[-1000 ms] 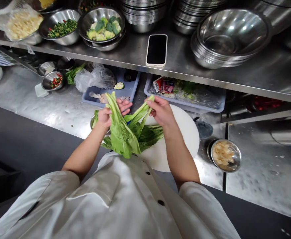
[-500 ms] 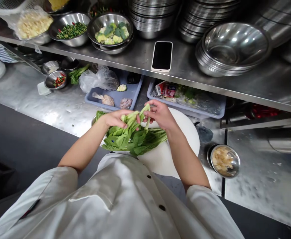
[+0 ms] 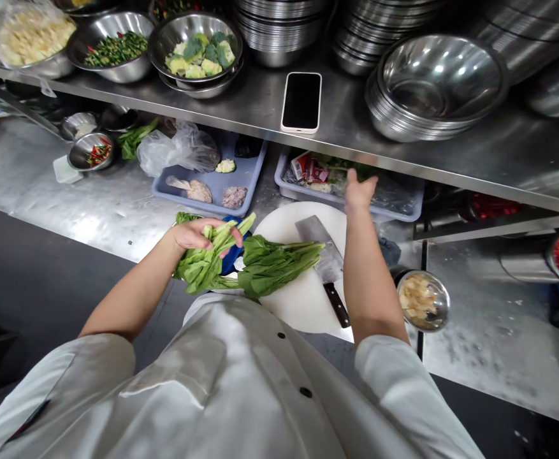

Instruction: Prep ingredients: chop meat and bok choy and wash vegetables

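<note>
My left hand is closed around a bunch of leafy greens, the pale stalks poking out past the fingers. My right hand reaches out over the near edge of the right blue tray, fingers apart, with nothing visible in it. More leafy greens lie across the left part of the round white cutting board. A cleaver rests on that board, its dark handle toward me. Something blue shows beneath the left hand's bunch.
The left tray contains bagged food. Above the trays runs a steel shelf with a phone, bowls of broccoli and chopped green peppers, and stacked steel bowls. A bowl of pale slices stands right.
My right hand has left the bunch and moved right and forward to the right tray, its fingers opening. My left hand keeps the bunch, shifted slightly left. The cleaver has come into view.
</note>
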Demonstrator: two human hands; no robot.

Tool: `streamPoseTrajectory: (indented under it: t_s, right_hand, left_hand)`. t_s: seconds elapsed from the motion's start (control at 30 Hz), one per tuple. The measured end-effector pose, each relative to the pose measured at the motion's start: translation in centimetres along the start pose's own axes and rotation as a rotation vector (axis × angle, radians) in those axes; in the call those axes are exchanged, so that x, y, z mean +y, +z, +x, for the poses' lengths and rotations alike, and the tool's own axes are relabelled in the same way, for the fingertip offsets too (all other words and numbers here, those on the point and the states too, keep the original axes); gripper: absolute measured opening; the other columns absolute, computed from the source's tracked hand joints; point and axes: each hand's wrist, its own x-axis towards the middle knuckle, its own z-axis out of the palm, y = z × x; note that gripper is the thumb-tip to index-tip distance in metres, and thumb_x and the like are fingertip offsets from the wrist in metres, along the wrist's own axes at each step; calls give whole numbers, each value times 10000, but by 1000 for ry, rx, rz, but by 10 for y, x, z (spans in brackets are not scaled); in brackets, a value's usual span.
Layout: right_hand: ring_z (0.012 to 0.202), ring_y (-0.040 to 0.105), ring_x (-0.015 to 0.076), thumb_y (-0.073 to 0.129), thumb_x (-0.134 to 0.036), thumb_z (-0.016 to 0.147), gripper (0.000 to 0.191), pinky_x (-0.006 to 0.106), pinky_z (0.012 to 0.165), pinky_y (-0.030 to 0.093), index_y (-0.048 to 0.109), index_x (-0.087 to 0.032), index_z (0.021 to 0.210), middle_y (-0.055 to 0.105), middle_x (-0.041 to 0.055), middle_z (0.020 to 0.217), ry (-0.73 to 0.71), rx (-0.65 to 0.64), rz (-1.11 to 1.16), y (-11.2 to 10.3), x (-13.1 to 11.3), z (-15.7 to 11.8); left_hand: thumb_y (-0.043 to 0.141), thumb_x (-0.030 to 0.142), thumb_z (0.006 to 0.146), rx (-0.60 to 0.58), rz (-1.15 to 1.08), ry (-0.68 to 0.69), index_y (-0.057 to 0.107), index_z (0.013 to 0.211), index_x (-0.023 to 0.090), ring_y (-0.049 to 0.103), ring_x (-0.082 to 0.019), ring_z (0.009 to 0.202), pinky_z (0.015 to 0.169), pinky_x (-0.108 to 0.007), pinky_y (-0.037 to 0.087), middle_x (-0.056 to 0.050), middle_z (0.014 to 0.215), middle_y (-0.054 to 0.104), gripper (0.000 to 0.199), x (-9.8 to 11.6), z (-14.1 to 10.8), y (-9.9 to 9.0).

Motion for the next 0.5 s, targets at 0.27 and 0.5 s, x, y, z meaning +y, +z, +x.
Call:
streamPoseTrajectory:
  t_s: [0.27, 0.5]
  right_hand:
    - [641, 618, 147, 862, -524, 744, 421, 273, 618, 534, 778, -191, 988, 694, 17, 754, 95, -994, 290, 41, -11, -130]
    - [858, 646, 268, 798, -527, 743, 373, 421, 806, 536, 763, -178, 869, 720, 111, 871, 109, -394, -333, -27, 44, -104]
  left_hand:
    - [978, 351, 476, -71, -73, -87, 775, 962, 129, 756, -354, 883, 734, -397, 622, -187, 997, 775, 572, -8, 48, 15]
    - [944, 232, 571, 286, -259, 97, 681, 861, 147, 767, -276, 914, 739, -351, 642, -119, 970, 749, 401, -15, 35, 5]
